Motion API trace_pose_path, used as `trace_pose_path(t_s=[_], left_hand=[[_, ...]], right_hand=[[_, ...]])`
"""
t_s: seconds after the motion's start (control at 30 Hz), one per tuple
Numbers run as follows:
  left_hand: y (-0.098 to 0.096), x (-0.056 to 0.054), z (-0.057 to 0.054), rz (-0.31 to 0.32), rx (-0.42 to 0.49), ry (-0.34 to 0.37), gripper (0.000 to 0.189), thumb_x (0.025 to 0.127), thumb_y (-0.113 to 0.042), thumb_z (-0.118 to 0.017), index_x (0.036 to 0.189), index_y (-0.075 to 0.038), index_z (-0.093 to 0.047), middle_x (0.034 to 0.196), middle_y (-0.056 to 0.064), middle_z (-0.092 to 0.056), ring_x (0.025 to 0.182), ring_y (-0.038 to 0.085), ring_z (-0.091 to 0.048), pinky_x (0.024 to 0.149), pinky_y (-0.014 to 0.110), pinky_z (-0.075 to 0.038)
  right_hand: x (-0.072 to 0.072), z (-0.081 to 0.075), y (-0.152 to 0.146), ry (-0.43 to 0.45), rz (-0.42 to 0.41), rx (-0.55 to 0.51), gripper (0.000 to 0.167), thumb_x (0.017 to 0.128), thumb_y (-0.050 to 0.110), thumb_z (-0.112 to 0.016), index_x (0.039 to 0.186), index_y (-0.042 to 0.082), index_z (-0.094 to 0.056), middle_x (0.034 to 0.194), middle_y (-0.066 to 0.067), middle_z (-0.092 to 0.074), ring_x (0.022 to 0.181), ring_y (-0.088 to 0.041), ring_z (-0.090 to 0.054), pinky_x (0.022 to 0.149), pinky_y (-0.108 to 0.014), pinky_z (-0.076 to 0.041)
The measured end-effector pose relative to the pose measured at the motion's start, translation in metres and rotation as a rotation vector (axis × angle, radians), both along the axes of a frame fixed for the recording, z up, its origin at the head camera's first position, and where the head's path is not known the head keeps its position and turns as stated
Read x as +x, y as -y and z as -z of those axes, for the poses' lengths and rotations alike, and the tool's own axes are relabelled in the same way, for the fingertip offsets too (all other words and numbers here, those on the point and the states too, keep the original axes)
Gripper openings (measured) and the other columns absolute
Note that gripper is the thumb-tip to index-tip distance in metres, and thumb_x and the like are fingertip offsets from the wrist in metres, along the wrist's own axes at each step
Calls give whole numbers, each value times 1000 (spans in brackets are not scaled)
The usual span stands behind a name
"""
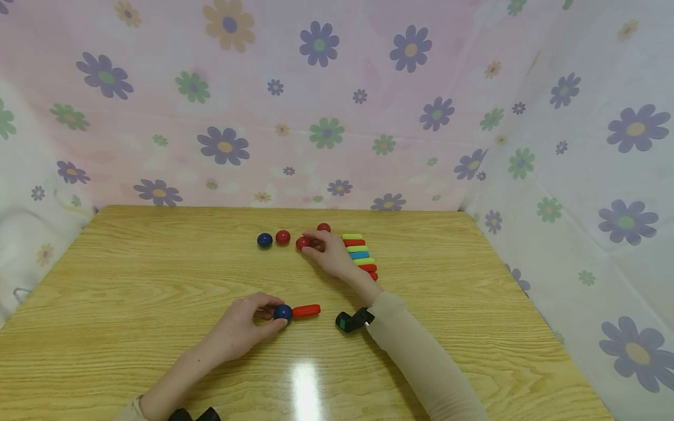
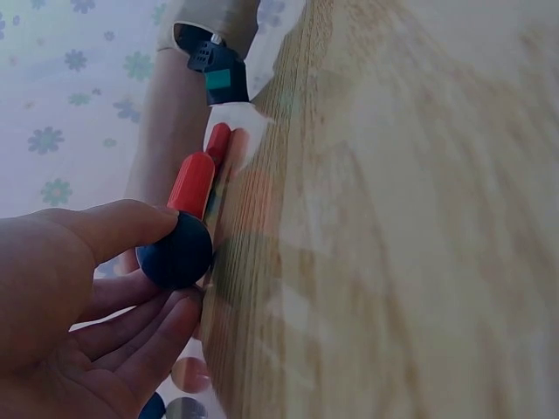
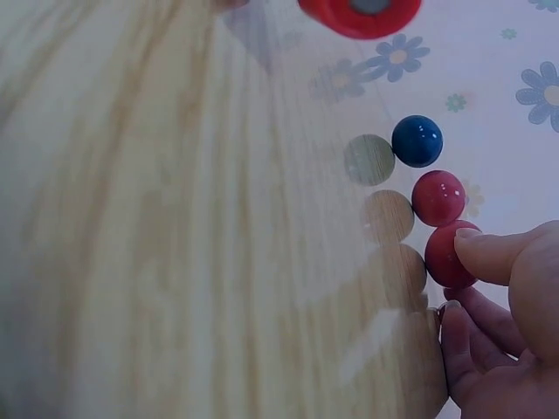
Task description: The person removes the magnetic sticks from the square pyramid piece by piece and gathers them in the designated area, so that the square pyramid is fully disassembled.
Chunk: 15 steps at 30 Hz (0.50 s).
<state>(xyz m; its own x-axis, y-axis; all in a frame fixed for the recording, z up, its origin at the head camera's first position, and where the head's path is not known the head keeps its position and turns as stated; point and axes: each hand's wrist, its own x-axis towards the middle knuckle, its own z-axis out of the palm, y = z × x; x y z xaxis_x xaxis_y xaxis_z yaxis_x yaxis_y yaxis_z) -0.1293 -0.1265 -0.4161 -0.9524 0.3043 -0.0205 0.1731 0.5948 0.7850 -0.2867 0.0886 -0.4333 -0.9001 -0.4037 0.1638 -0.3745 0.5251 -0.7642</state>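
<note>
Fingers of the left hand [image 1: 239, 330] curl round a dark blue ball [image 1: 282, 312] and pinch it between thumb and fingertips. The ball sits low on the wooden counter [image 1: 131, 280]. A short red stick [image 1: 306, 311] touches the ball on the side away from the palm and lies flat on the counter. If the hand pulls the ball too fast, I think the stick could come loose and roll off.

Past the left hand, farther up the counter, a loose blue ball [image 1: 265, 240] and a loose red ball [image 1: 282, 237] sit side by side, a little apart.

Next comes the right hand [image 1: 329, 252]. Its thumb and fingers pinch a red ball [image 1: 302, 243], which rests on the counter just beside the loose red one. Another red ball [image 1: 323, 227] peeks out behind the fingers. The balls are round, so a small bump from the hand could send them rolling.

On the far side of the right hand, a row of colored sticks [image 1: 360, 255] lies close by the wrist. The sleeve could knock the row crooked.
</note>
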Motion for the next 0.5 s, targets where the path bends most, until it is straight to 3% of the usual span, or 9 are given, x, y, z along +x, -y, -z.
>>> trace_pose_path(t_s=[0.27,0.5], left_hand=[[0,1,0,-4,4,15,31,91,-25,-75,117,-11,-70,109,-1,-69,96,10,-64,84,28,-55],[0,0,0,4,4,3,31,91,-25,-75,118,-10,-69,110,1,-69,96,11,-64,85,29,-56]], right_hand=[[6,-2,-5,31,29,-31,47,98,18,-66,142,6,-55,130,-13,-62,118,-27,-62,102,-39,-52],[39,-15,-20,24,36,-69,43,98,15,-65,138,3,-56,132,-16,-60,119,-29,-56,97,-43,-52]])
